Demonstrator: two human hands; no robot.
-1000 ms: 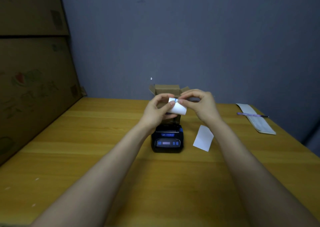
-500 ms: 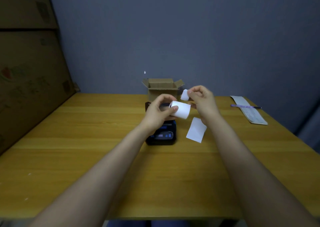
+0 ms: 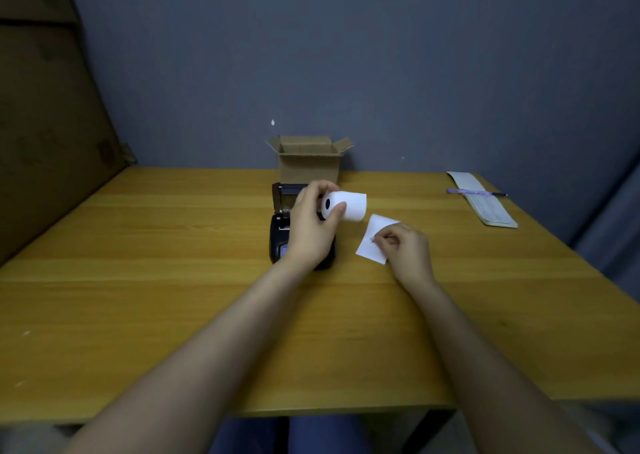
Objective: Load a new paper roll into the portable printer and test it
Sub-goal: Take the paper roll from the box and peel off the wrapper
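Observation:
My left hand (image 3: 310, 225) grips a white paper roll (image 3: 349, 205) by its near end, with the core hole facing me. It holds the roll just above the black portable printer (image 3: 277, 238), whose lid (image 3: 287, 190) stands open at the back. The hand hides most of the printer. My right hand (image 3: 405, 249) rests low on the table, to the right of the printer. Its fingers are pinched together over a loose white paper slip (image 3: 375, 226), with a small torn paper tab barely showing at the fingertips.
An open small cardboard box (image 3: 308, 166) stands behind the printer against the wall. A notepad (image 3: 488, 204) with a purple pen (image 3: 474, 192) on it lies at the far right of the wooden table (image 3: 173, 280). Large cardboard sheets (image 3: 45, 141) lean along the left side.
My right hand pulled a small tab off the roll, then dropped from beside the roll down onto the paper slip. My left hand kept the roll above the printer.

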